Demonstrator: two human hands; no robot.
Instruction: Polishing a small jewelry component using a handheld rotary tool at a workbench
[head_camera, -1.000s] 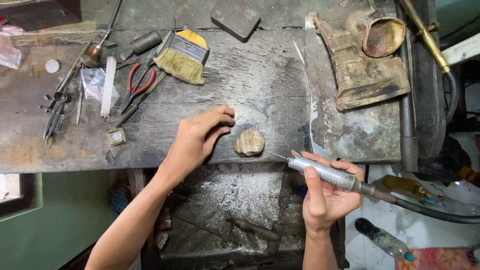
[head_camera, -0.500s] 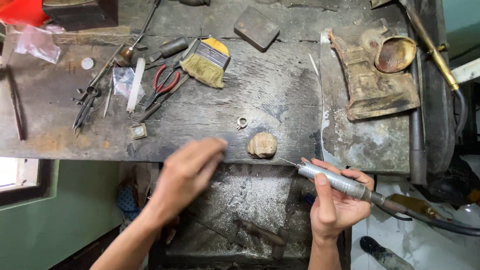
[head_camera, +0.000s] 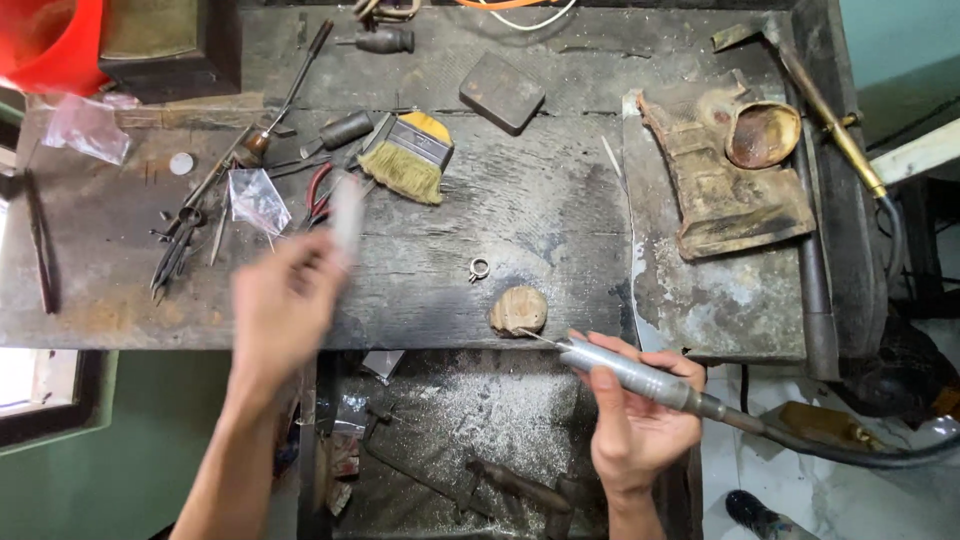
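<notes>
My right hand (head_camera: 640, 425) is wrapped around a silver rotary handpiece (head_camera: 630, 373) with a dark hose running off to the right. Its thin bit points left and touches the lower edge of a rounded wooden peg (head_camera: 518, 309) at the bench's front edge. A small metal ring (head_camera: 479, 268) lies on the bench just above and left of the peg. My left hand (head_camera: 285, 310) is blurred over the bench's front left, away from the ring. It grips a pale white stick (head_camera: 346, 214) that points upward.
A yellow-handled brush (head_camera: 405, 155), red-handled pliers (head_camera: 318, 188), tweezers (head_camera: 178, 243) and a plastic bag (head_camera: 258, 198) lie at the left. A dark block (head_camera: 502, 92) sits at the back, and a metal plate (head_camera: 720, 300) bears a brown pad at the right. A filings tray (head_camera: 470, 420) hangs below.
My left hand left the ring lying beside the peg, swung away to the left and came up holding the white stick from the bench. My right hand kept the handpiece by the peg.
</notes>
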